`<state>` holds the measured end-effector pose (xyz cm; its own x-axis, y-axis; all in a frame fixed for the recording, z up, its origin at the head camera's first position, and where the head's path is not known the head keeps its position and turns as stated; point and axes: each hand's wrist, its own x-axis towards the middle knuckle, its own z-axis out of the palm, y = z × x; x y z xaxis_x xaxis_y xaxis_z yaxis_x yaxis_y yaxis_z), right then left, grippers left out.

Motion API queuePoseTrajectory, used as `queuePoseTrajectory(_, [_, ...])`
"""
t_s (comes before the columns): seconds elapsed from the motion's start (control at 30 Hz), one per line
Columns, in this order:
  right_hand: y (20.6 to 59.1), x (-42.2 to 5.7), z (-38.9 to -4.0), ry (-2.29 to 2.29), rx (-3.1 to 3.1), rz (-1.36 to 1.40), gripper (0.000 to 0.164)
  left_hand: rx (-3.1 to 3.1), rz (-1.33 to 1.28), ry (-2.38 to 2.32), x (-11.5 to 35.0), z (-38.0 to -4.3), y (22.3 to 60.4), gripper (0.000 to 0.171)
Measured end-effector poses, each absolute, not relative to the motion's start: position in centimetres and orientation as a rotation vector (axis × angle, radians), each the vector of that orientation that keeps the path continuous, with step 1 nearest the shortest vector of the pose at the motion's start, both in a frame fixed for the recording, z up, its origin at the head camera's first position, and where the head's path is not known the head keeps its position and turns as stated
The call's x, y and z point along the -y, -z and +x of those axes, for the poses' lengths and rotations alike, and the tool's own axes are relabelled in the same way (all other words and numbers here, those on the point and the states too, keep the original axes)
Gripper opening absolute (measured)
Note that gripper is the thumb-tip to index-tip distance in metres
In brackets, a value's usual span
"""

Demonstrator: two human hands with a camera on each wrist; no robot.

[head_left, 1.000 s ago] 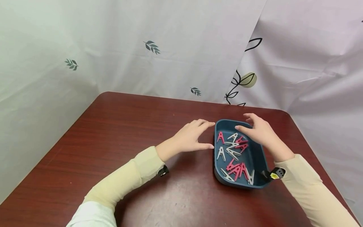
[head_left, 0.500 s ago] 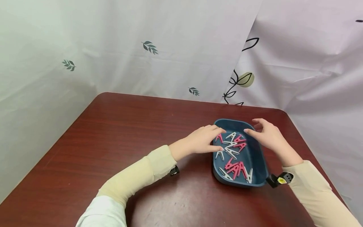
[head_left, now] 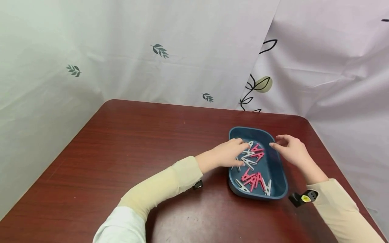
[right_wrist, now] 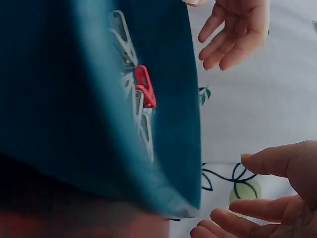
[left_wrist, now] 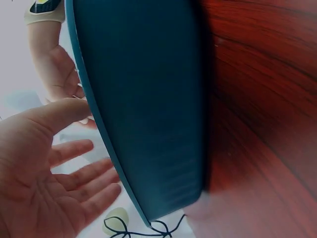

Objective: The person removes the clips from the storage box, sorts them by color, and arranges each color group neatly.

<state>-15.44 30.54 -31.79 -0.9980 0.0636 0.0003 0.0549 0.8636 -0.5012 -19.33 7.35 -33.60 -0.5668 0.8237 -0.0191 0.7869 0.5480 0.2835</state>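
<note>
A dark blue rectangular bin [head_left: 271,168] stands on the table's right side. On its floor lie several pink clothespins [head_left: 259,181] and white clothespins [head_left: 248,163]. My left hand [head_left: 228,153] reaches over the bin's left rim, thumb and fingers spread apart above the clothespins. It hides some of those at the left. In the left wrist view its palm [left_wrist: 39,168] appears with nothing held. Beside the right rim hovers my right hand [head_left: 293,152], fingers loosely bent. The right wrist view shows that hand [right_wrist: 277,198] empty, apart from the bin wall.
The reddish-brown table [head_left: 146,135] has rounded far corners. Behind it hangs a pale curtain [head_left: 182,50] with leaf prints. Black wrist cameras sit at both cuffs, the right camera [head_left: 304,198] close to the bin's near right corner.
My left hand has moved rightward from outside the bin to over its left part. My right hand has drawn back from above the bin to its right rim. The clothespins look unmoved.
</note>
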Motion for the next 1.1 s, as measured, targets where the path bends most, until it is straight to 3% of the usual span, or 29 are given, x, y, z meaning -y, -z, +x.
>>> queuePoseTrajectory(0.47, [33.4,-31.2,-14.9,-0.949,2.976,-0.218,0.045,-2.572,1.154,-0.046,-11.1,-20.5,33.5,0.081])
queuePoseTrajectory(1.1, [34.2,-31.6,-14.8,-1.078,2.996,-0.274,0.041,-2.581,1.008,0.142,-12.6,-20.6,34.6,0.052])
